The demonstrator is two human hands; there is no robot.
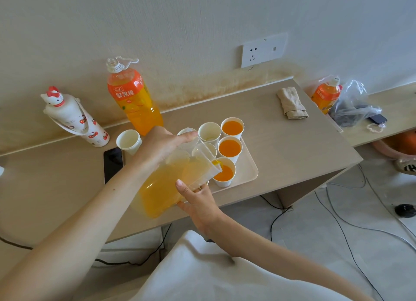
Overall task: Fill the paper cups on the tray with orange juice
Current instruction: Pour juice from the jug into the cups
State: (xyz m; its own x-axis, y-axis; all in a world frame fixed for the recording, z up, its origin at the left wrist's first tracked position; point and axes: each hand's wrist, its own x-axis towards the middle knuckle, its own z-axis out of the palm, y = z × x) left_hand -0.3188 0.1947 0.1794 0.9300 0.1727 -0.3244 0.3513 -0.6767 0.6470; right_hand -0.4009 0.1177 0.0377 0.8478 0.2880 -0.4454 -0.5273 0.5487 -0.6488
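Paper cups (pixel 229 146) stand on a pale tray (pixel 248 172) at the centre of the frame, on the worktop (pixel 292 147). The two upper-right cups hold juice; the nearest one (pixel 224 173) is being filled from a tilted clear pitcher (pixel 171 183). One cup (pixel 209 132) looks empty; others sit hidden behind the pitcher. The left hand (pixel 162 143) wraps its fingers round the pitcher's top, while the right hand (pixel 198 201) cups it below. Roughly half seems done.

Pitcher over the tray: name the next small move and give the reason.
Probably tip the pitcher back upright: the near cup under its spout already looks nearly as full as the two filled cups behind it, and the empty cup waits.
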